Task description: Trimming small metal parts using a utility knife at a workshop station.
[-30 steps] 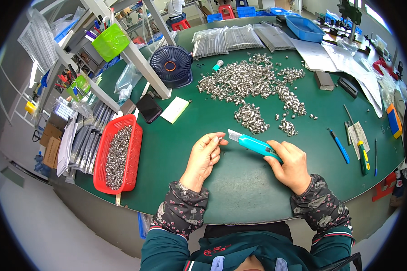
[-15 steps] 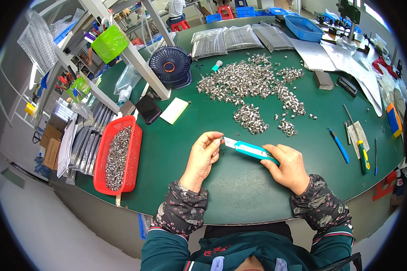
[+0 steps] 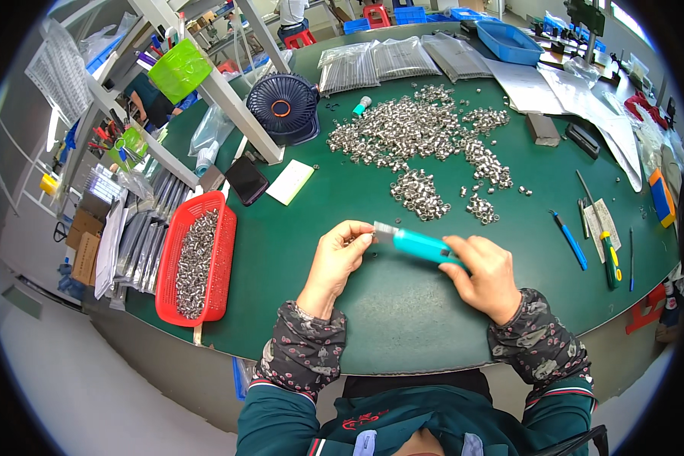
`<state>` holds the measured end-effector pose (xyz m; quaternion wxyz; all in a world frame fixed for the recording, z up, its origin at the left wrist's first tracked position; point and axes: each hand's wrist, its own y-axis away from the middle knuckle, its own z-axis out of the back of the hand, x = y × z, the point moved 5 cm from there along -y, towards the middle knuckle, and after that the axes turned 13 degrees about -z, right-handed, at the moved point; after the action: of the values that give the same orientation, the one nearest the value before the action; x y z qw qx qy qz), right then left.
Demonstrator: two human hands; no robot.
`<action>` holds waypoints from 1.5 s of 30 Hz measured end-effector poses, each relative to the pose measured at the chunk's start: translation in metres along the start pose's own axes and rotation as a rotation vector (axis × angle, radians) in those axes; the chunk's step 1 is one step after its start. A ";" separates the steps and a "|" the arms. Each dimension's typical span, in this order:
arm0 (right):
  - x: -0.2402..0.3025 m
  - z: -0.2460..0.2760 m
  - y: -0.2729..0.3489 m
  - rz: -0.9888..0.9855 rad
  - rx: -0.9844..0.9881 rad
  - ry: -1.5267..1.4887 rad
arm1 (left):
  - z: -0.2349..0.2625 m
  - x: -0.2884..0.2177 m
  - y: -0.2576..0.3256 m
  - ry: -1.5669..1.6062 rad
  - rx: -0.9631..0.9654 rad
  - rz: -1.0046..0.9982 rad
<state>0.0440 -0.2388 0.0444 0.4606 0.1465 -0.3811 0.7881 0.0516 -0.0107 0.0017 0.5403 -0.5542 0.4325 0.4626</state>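
Note:
My left hand is closed in a pinch, with a small metal ring at its thumb and fingertips, mostly hidden by them. In my right hand is a teal utility knife, slightly smeared by motion. Its bare blade points left and lies right beside the left fingertips; whether it touches the ring I cannot tell. Beyond my hands, a broad heap of short shiny metal rings covers the green tabletop, with smaller piles on its near side.
A red basket of small metal parts stands at the left. Behind it are a phone, a notepad and a dark fan. A blue-handled tool and a green-yellow screwdriver lie at the right.
The knife has tilted and risen slightly, its blade now higher beside the left fingertips. My right hand has shifted a little up with it. The left hand stays nearly in place.

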 end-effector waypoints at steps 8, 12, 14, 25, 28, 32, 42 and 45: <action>-0.018 0.017 -0.007 -0.104 -0.246 -0.231 | -0.006 0.014 -0.015 0.738 -0.159 0.241; -0.020 0.018 -0.007 -0.130 -0.245 -0.242 | -0.008 0.009 -0.045 0.076 -0.076 0.197; -0.019 0.019 -0.007 -0.117 -0.252 -0.245 | -0.008 0.014 -0.071 -0.487 -0.006 -0.056; -0.023 0.022 -0.007 -0.094 -0.290 -0.242 | -0.023 0.023 -0.094 -0.920 -0.023 -0.069; -0.023 0.019 -0.007 -0.098 -0.276 -0.230 | -0.014 0.020 -0.079 -0.578 -0.052 -0.007; -0.023 0.015 -0.007 -0.100 -0.233 -0.223 | -0.017 0.006 -0.030 0.400 -0.036 0.212; -0.019 -0.010 -0.004 -0.114 0.107 -0.161 | -0.007 0.015 0.004 0.577 -0.090 0.127; -0.018 -0.012 -0.004 -0.129 0.143 -0.161 | -0.003 0.015 0.004 0.541 -0.084 0.114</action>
<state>0.0585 -0.2398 0.0278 0.4667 0.2661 -0.3494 0.7677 0.0508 -0.0132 -0.0143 0.3548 -0.6541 0.5720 0.3451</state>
